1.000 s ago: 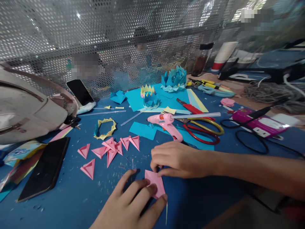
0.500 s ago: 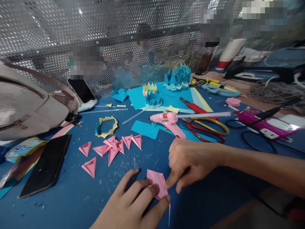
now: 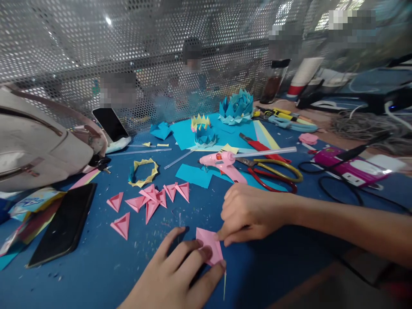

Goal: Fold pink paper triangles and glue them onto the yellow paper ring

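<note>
Head view: the spread left hand (image 3: pixel 182 274) presses one pink paper (image 3: pixel 208 236) to the table (image 3: pixel 96 279); the curled right hand (image 3: pixel 251 212) touches its edge, grip unclear. Eight pink triangles (image 3: pixel 121 225) lie leftward.

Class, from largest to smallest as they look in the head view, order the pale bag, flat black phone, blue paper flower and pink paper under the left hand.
1. Pale bag
2. Flat black phone
3. Blue paper flower
Unranked: pink paper; the left hand covers part of it.
</note>
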{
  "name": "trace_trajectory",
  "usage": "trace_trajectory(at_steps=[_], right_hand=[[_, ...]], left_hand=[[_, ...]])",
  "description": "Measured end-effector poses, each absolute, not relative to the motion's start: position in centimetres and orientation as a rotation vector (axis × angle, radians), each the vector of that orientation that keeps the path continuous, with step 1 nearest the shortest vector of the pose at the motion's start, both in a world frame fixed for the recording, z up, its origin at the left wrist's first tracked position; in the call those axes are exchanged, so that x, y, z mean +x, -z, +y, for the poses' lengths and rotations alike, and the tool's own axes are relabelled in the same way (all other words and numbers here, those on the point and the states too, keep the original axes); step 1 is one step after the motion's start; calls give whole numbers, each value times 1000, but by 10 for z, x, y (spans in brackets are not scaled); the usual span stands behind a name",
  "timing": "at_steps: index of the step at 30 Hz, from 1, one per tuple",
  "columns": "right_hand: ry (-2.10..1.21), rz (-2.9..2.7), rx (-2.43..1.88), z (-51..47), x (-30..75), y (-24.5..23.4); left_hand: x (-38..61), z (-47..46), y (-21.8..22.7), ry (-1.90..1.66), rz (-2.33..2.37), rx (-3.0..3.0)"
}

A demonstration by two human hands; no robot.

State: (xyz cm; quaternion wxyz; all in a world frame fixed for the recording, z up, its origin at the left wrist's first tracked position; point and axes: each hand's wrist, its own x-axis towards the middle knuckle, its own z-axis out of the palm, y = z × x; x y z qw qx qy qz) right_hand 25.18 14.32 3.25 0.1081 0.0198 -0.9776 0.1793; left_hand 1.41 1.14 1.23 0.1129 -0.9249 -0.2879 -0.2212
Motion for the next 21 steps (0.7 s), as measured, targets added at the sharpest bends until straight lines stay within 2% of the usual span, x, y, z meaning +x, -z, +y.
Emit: trace_trajectory(at_steps=[4, 10, 13, 15, 18, 21], right_hand=[[-314, -2887, 108, 142, 253, -35], [-220, -2921, 74, 135, 254, -35], [-122, -2907, 89, 132, 252, -33], [22, -2860, 162, 131, 251, -34], [236, -2753, 265, 130, 247, -36], [272, -2709, 306, 128, 245, -38]], left_hand=[[15, 11, -13, 680, -845, -2700], [15, 13, -18, 623, -805, -2717], [19, 12, -9, 696, -847, -2691], [21, 11, 1, 913, -914, -2606], [19, 9, 12, 913, -870, -2656], [16, 10, 14, 865, -835, -2689]])
